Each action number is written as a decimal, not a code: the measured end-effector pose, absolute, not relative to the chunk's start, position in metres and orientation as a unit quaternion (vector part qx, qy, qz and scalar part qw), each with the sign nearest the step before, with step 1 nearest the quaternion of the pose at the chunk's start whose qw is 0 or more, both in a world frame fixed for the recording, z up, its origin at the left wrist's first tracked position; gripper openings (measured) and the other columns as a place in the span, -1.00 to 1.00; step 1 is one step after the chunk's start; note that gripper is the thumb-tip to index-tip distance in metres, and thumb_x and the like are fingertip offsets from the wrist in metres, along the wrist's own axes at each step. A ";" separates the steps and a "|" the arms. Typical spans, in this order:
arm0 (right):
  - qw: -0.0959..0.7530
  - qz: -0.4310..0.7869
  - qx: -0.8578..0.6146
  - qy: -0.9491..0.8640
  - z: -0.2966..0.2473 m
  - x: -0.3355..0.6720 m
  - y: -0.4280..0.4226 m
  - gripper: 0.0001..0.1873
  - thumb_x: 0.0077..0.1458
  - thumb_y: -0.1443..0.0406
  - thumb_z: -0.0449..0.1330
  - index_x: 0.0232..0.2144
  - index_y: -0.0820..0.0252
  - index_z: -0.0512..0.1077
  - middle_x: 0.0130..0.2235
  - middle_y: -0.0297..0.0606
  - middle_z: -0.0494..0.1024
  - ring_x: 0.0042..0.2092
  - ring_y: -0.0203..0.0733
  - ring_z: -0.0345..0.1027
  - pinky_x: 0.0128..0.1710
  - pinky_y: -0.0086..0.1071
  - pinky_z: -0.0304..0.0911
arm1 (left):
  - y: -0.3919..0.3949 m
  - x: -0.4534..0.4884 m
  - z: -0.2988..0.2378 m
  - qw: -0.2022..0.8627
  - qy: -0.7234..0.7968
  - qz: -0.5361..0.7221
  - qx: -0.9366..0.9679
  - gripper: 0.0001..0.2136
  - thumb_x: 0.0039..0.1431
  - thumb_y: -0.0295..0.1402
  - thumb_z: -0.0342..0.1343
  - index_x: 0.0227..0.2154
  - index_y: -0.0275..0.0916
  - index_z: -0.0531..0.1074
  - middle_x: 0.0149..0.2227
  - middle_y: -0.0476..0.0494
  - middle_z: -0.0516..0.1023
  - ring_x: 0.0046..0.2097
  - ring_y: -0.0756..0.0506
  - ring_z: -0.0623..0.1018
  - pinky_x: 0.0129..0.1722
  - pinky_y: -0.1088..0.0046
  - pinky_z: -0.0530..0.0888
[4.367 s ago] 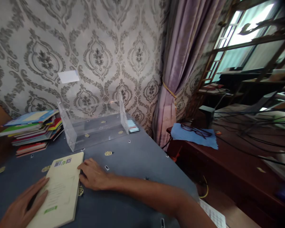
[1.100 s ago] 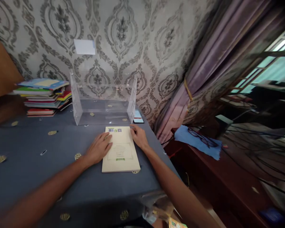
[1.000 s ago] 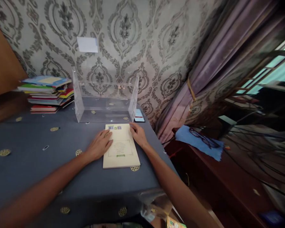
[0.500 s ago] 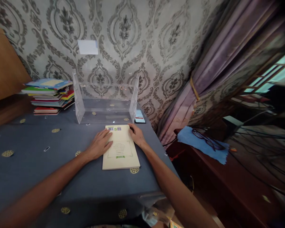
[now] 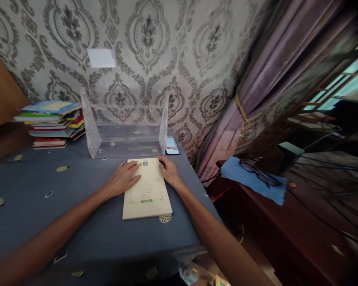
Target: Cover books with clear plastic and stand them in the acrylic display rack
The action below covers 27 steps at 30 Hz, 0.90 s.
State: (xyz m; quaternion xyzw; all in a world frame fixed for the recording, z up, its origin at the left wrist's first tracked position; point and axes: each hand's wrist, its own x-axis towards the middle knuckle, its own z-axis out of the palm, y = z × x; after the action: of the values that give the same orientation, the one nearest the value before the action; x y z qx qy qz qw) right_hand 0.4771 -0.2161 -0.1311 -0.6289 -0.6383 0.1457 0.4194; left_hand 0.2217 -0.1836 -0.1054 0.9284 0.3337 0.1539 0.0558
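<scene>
A cream-coloured book lies flat on the cloth-covered table, back cover up, with green print and small printed marks near its far end. My left hand lies over its upper left side, fingers stretched out and thumb apart on the cover. At the upper right edge, my right hand touches the book with its fingers loosely bent and apart. Just beyond the book stands a clear acrylic rack with tiered shelves.
Left of the rack is a stack of books. A small light-blue item sits by the rack's right side. To the right, a dark red desk carries a blue cloth, glasses and tangled cables.
The view has shifted slightly, so the scene sits a little further left. My left fingers now cover the barcode on the book. My right hand stays at the book's edge.
</scene>
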 end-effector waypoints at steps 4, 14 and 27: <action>0.439 0.150 -0.619 -0.634 -0.135 0.478 -0.215 -0.58 0.14 0.40 0.07 0.03 0.09 0.48 0.01 -0.22 0.62 0.04 -0.06 0.49 0.13 -0.14 0.34 | -0.182 0.236 -0.100 0.048 0.317 0.157 0.934 -0.54 0.36 -0.14 -0.09 0.17 -0.29 0.37 0.28 -0.32 0.38 0.29 -0.25 0.35 0.31 0.08 0.25; 0.428 0.154 -0.618 -0.641 -0.133 0.479 -0.216 -0.55 0.16 0.42 0.04 0.07 0.13 0.45 0.05 -0.18 0.59 0.09 -0.05 0.46 0.18 -0.11 0.30 | -0.179 0.277 -0.088 0.047 0.276 0.146 0.949 -0.60 0.36 -0.23 -0.06 0.14 -0.31 0.37 0.24 -0.33 0.41 0.25 -0.23 0.40 0.26 0.12 0.29; 0.365 0.098 -0.625 -0.683 -0.130 0.472 -0.225 -0.49 0.22 0.40 -0.01 0.20 0.18 0.33 0.18 -0.06 0.47 0.18 0.02 0.32 0.22 -0.03 0.22 | -0.179 0.284 -0.097 0.030 0.245 0.160 0.956 -0.59 0.41 -0.25 -0.15 0.20 -0.26 0.32 0.26 -0.31 0.41 0.30 -0.23 0.35 0.26 0.07 0.26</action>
State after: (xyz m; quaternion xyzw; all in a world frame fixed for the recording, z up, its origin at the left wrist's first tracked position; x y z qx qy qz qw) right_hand 0.4717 -0.2247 -0.1296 -0.6246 -0.6835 0.0983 0.3649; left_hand 0.2844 -0.1787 -0.0967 0.9557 0.2452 0.1601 0.0296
